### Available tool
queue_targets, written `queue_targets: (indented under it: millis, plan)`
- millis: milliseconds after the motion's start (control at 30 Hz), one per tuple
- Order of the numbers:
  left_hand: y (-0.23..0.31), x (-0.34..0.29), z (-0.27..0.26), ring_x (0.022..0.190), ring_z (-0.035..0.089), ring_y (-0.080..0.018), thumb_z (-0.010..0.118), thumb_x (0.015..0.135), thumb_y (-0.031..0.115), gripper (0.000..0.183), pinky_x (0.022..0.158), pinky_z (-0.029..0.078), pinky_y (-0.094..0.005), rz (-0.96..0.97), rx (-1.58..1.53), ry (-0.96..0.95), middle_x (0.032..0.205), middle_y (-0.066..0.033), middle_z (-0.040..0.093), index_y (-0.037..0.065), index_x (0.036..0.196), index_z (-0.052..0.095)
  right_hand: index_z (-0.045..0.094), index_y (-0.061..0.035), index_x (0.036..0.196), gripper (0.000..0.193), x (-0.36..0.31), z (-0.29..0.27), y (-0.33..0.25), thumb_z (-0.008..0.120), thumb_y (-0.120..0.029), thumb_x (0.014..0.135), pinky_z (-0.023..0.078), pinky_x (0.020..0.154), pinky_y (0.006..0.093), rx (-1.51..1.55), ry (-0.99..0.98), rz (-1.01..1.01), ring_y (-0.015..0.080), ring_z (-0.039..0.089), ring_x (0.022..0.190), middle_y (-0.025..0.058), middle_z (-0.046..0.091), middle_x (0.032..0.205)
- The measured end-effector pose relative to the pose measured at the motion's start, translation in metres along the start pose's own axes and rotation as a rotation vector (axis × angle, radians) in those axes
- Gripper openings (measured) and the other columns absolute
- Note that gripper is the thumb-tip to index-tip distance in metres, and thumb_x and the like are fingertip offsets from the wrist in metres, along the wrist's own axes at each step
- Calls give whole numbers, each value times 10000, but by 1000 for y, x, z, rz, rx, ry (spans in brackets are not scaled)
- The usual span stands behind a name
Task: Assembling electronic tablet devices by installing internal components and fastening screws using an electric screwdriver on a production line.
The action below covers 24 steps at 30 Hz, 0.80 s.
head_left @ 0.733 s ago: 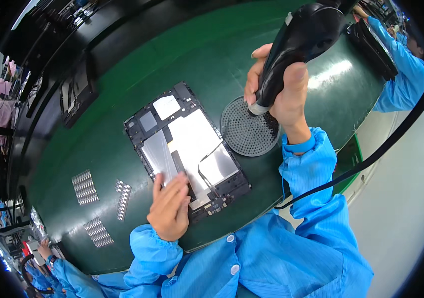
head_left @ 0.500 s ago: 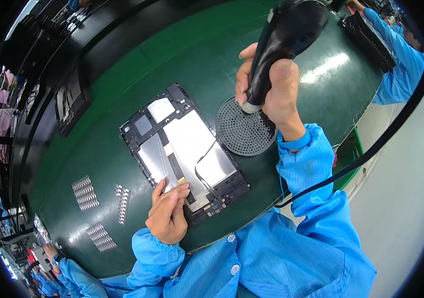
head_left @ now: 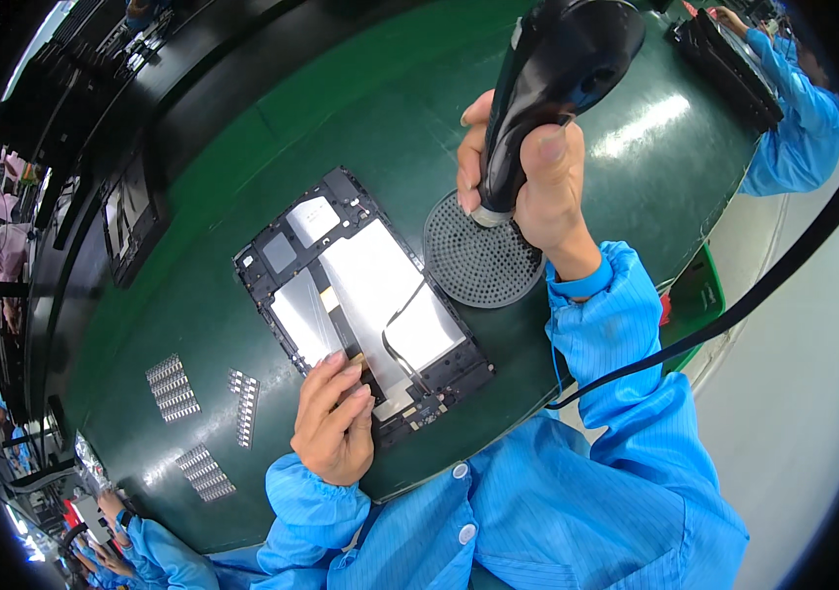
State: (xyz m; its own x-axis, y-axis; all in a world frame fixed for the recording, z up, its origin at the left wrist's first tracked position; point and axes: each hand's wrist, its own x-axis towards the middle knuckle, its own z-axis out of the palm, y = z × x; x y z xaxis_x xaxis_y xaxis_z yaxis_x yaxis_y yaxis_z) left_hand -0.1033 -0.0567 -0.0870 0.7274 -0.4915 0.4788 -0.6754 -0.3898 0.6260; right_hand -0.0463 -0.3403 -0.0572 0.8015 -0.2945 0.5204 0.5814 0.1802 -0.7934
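Evidently, the green table (head_left: 272, 167) bears the opened flat device (head_left: 360, 295), likely fairly light and stiff, its shiny panel (head_left: 375, 261) slippery and its thin black cable (head_left: 387, 336) fragile; the dark outer frame (head_left: 478, 370) seems the safest hold. It lies left of the black handheld tool (head_left: 562, 84), which the right hand (head_left: 547, 197) grips. The left hand (head_left: 334, 423) curls over its lower-left part; I cannot tell whether it pinches anything. 3 small metal strips (head_left: 173, 389) lie farther left.

Centre of the tabletop (head_left: 390, 123), the opened device (head_left: 376, 285) is laid; close on its right the disc (head_left: 483, 264) is set, partly hidden behind the handheld tool (head_left: 562, 74); out left, three part panels (head_left: 173, 389) are grouped.
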Motion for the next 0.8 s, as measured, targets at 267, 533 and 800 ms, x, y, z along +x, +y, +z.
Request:
queue_targets:
  millis: [267, 533, 800]
  plan:
    - [3, 5, 10, 824, 636, -286, 738, 672, -78, 215, 784, 515, -411, 69, -116, 19, 816, -110, 629, 5, 844, 638, 521, 27, 1027, 491, 3, -4, 0, 565, -447, 903, 435, 469, 236, -18, -17, -18, 116, 533, 490, 84, 566, 642]
    - [-13, 4, -32, 748, 651, -241, 707, 706, -103, 190, 674, 529, -300, -232, -34, 182, 811, -138, 654, -6, 850, 632, 423, 12, 1203, 905, 1, 7, -22, 360, -787, 783, 489, 509, 350, 30, -92, 24, 222, 577, 565, 112, 568, 709]
    - [-31, -2, -59, 812, 650, -165, 646, 798, -92, 129, 708, 532, -252, -557, -412, 362, 872, -91, 608, -66, 921, 621, 387, -21, 1232, 971, 4, 109, -39, 456, -830, 699, 494, 524, 372, 418, -454, 178, 251, 592, 573, 160, 583, 726]
